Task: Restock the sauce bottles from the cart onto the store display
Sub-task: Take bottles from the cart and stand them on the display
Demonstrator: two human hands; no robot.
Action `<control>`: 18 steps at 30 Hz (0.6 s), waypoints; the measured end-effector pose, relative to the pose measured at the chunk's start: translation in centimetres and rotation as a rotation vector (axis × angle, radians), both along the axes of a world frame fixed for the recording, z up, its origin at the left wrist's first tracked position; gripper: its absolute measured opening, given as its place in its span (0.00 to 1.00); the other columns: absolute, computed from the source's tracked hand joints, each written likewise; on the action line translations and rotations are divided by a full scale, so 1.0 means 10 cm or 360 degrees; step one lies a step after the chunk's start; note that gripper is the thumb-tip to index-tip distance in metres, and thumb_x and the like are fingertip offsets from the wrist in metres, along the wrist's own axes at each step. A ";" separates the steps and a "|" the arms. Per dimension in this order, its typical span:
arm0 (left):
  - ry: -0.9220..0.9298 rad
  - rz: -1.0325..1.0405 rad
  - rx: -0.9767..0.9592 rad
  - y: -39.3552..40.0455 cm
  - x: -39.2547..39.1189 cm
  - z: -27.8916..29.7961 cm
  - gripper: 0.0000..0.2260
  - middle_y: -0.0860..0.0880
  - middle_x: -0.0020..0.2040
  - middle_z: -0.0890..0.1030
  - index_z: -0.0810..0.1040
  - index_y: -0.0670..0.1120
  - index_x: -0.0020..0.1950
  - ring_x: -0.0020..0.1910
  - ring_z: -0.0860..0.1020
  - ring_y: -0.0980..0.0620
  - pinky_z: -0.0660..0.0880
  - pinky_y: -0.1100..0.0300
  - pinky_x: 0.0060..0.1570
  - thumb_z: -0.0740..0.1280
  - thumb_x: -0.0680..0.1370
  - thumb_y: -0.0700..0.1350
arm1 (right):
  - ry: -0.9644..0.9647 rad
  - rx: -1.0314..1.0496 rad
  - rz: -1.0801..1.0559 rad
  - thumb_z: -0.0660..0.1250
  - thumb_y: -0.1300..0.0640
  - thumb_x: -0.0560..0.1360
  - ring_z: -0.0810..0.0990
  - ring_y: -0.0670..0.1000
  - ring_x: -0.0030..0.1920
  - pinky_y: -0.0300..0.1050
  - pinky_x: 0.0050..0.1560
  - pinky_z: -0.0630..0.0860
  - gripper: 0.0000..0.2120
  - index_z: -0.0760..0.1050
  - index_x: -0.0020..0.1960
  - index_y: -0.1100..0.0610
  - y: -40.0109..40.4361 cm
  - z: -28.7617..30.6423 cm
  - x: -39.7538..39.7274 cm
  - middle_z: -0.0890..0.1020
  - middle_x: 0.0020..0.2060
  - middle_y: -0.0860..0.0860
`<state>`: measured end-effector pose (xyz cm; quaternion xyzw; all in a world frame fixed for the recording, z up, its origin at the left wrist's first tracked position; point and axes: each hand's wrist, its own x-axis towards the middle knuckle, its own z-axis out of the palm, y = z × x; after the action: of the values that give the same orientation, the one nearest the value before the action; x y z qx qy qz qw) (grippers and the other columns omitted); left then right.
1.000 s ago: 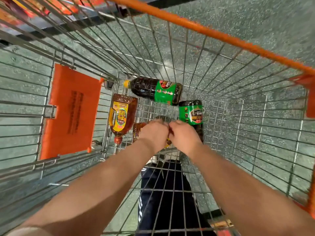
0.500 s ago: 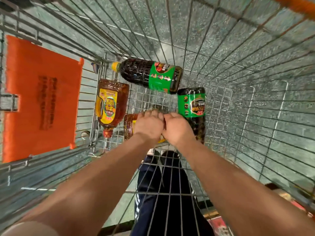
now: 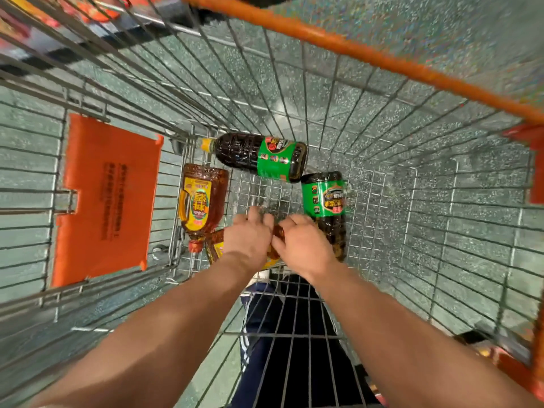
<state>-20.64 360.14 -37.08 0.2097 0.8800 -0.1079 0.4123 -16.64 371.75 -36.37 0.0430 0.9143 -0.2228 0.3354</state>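
- Both hands haven't really budged since a moment ago, still down at the bottom of the wire cart (image 3: 382,160); only the view swung.
- Left hand (image 3: 250,237) and right hand (image 3: 303,245) are both curled round one amber sauce bottle (image 3: 216,245), mostly hidden under them.
- Bottle count: four. Two amber with yellow labels, incl. a loose one (image 3: 203,201), plus two dark soy-type ones with green labels (image 3: 259,156) (image 3: 325,201), all lying flat.
- Orange seat flap (image 3: 106,198) on the left, orange rim (image 3: 353,48) up top, speckled grey-green floor (image 3: 441,25) underneath.
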 end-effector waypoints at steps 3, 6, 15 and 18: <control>0.0051 0.0042 0.0068 -0.02 -0.04 0.35 0.23 0.44 0.60 0.67 0.63 0.48 0.64 0.57 0.73 0.43 0.76 0.52 0.43 0.71 0.74 0.46 | 0.0016 -0.0032 -0.0142 0.60 0.44 0.78 0.76 0.57 0.57 0.51 0.57 0.76 0.21 0.70 0.65 0.55 -0.01 0.39 -0.05 0.74 0.57 0.55; 0.0104 0.0056 0.0125 0.00 -0.08 0.76 0.26 0.44 0.60 0.68 0.62 0.47 0.65 0.56 0.75 0.42 0.77 0.51 0.46 0.72 0.73 0.47 | 0.0020 -0.0051 -0.0210 0.62 0.46 0.78 0.77 0.58 0.57 0.52 0.58 0.76 0.21 0.68 0.67 0.55 0.03 0.80 -0.13 0.72 0.58 0.57; 0.0343 0.0226 0.0390 0.15 -0.10 2.04 0.31 0.45 0.58 0.68 0.60 0.47 0.63 0.52 0.78 0.43 0.75 0.52 0.42 0.73 0.70 0.56 | 0.0337 0.0060 -0.0308 0.63 0.47 0.77 0.77 0.58 0.55 0.48 0.52 0.73 0.18 0.71 0.60 0.58 0.23 2.20 -0.31 0.79 0.53 0.58; 0.0375 0.0244 0.0525 0.18 -0.01 2.38 0.32 0.45 0.58 0.69 0.60 0.46 0.63 0.53 0.78 0.42 0.76 0.51 0.46 0.74 0.69 0.56 | 0.0420 0.0082 -0.0328 0.64 0.48 0.75 0.75 0.57 0.58 0.48 0.56 0.74 0.17 0.74 0.58 0.58 0.27 2.66 -0.27 0.78 0.55 0.56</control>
<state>-20.78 361.90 -13.31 0.1928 0.9412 0.0455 0.2738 -19.37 374.40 -9.79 0.1155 0.9466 -0.2361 0.1865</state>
